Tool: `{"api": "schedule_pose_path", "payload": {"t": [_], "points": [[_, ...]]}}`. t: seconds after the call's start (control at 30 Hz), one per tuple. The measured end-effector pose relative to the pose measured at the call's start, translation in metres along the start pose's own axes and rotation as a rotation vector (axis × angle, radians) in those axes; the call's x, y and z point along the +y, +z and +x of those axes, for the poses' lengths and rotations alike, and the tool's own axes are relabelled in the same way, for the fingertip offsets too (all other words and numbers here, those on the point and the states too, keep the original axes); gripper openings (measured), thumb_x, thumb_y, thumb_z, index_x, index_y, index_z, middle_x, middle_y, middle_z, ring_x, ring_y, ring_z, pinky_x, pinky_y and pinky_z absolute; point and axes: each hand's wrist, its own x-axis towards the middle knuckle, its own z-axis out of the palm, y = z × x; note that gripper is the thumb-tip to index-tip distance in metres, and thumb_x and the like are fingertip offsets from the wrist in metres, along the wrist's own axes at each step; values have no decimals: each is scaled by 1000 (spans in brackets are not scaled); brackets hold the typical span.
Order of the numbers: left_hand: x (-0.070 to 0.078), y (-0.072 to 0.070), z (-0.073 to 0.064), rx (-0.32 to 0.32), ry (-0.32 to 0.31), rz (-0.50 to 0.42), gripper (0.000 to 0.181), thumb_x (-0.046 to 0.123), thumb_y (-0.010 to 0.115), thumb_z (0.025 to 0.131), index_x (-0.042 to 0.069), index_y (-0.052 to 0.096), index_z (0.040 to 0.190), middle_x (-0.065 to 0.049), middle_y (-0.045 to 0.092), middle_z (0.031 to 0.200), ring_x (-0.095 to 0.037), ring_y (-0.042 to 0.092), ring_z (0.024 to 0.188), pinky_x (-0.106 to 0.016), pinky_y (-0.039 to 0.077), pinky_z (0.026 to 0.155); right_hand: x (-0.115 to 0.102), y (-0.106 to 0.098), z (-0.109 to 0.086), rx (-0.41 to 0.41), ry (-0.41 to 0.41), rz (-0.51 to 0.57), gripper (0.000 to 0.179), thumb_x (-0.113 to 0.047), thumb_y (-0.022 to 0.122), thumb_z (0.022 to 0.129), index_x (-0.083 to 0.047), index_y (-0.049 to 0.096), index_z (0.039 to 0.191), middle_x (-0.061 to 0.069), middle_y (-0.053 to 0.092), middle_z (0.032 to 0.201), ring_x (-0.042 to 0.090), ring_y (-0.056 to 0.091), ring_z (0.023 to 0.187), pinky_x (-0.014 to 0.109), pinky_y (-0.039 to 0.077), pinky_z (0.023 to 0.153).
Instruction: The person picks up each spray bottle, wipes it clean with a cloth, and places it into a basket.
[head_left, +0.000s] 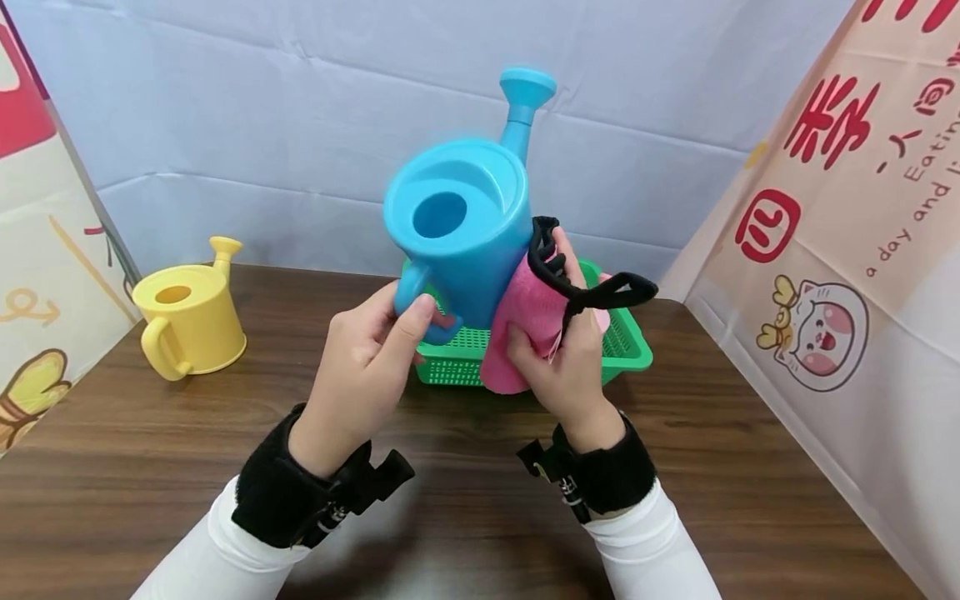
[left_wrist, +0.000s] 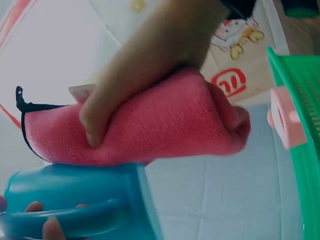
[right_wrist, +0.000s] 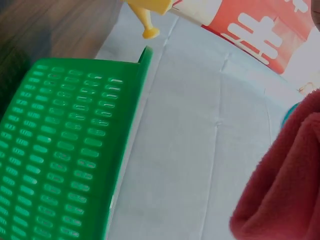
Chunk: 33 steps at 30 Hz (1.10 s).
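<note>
A blue toy watering can is held up by its handle in my left hand, its sprinkler spout rising at the back right. My right hand grips a folded pink towel with black edging and a black loop. In the left wrist view the towel lies against the can's side, and fingers wrap the can's handle. Only a fold of towel shows in the right wrist view. The towel and hands hide part of the green basket behind them.
On the brown table, a yellow watering can stands to the left. A light pink object sits at the green basket's edge. Pale cloth hangs behind the table, with printed sheets at the sides.
</note>
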Motion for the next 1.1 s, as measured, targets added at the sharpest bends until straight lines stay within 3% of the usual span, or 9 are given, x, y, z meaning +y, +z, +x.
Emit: {"api": "schedule_pose_path", "payload": {"t": [0.17,0.3,0.37,0.47,0.53,0.7,0.83,0.97,1.1], "points": [[-2,1,2,-132,-58,131,26,28,46,99,7,61,98,-1,62,78,-11,58,68,-32,51,64,-8,1,2,40,-16,5,68,-17,57,83,13,28,137,18,42,139,32,47,118,43,35,100],[-4,1,6,-235,-65,237,25,32,51,96,9,56,90,-9,65,105,-19,56,111,-31,49,67,-12,-1,3,111,8,86,68,-15,57,83,16,27,135,19,42,138,35,45,118,43,41,95],[-5,1,7,-245,-52,300,25,32,55,94,10,54,83,-16,55,127,-23,57,107,-31,47,64,-12,-3,2,141,52,124,65,-15,57,82,18,30,131,14,50,127,30,48,112,38,43,92],[-5,1,7,-223,-16,387,26,30,61,91,12,51,75,-22,44,136,-23,58,82,-30,43,56,-12,-7,-1,140,156,171,54,-17,58,82,15,39,122,6,55,113,22,53,102,30,47,84],[-6,1,7,-197,5,417,26,30,62,90,12,52,74,-20,57,122,-22,58,76,-30,43,55,-11,-11,-3,110,235,183,43,-17,57,83,9,45,116,1,55,102,18,54,92,26,47,78],[-11,5,6,-135,23,441,37,37,58,92,14,47,65,1,64,68,-29,54,116,-30,50,63,-11,-16,-4,11,325,190,35,-12,56,83,4,45,112,3,56,98,18,56,87,26,49,72],[-15,7,5,-80,133,584,38,34,64,88,12,46,62,-13,69,86,-27,66,83,-26,44,52,-8,-21,-3,-28,351,127,34,-8,55,79,9,44,106,3,55,95,15,56,85,24,49,70],[-18,8,3,24,282,715,40,32,73,81,10,47,60,-26,58,118,-18,55,51,-25,37,44,-7,-24,-3,-57,432,151,31,-7,53,79,6,45,107,2,55,92,14,56,83,24,48,69],[-21,7,4,80,408,792,46,37,79,71,7,46,58,-26,61,111,-22,57,50,-26,41,43,-7,-23,-2,-105,408,140,32,-8,53,80,6,46,107,10,57,87,13,58,75,24,48,65]]}}
